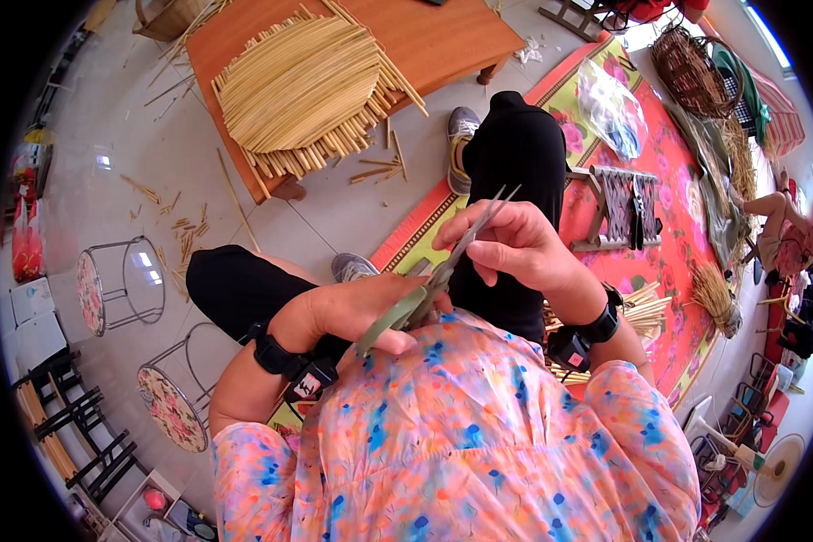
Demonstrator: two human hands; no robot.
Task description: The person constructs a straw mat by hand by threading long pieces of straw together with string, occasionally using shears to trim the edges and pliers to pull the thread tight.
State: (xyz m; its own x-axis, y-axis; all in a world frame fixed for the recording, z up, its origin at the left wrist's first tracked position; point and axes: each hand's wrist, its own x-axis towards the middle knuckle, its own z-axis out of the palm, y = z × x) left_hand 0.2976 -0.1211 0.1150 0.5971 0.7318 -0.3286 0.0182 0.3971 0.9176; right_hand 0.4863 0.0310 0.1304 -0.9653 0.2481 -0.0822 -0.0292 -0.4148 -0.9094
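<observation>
Left hand (357,305) closed around green-handled scissors (442,273) | right hand (526,249) half-curled at the blades, cannot tell if gripping anything | scissors above the lap, tips slightly parted | stalk panel (303,81) on orange-brown table (456,41) ahead

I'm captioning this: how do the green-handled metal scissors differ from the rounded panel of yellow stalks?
The green-handled metal scissors are slender, while the rounded panel of yellow stalks is broad. The scissors narrow to tips; the panel has a ragged rim. The scissors are in the left hand's grip; the panel lies on the orange wooden table.
</observation>
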